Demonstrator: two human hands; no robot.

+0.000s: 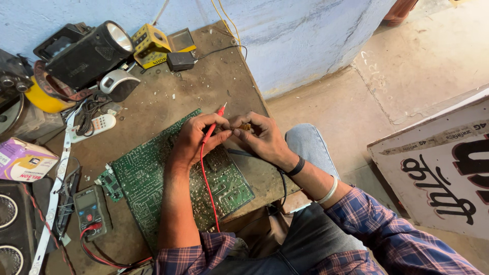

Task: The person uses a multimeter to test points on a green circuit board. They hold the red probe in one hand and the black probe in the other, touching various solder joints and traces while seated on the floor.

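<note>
A worn, stained brown wooden workbench (214, 81) stands against a pale blue wall, carrying a large green printed circuit board (153, 178) at centre front with a smaller green board (109, 184) touching its left edge. To the left lie a dark handheld multimeter with red leads (90, 211), a white remote control (97, 125), a long white strip (56, 193) and a purple and white cardboard box (23, 160). Along the back edge rest a black torch lamp (86, 51), a yellow cube-shaped tester (150, 47), a small black adapter block (180, 61) and a yellow tape roll (43, 99).
</note>
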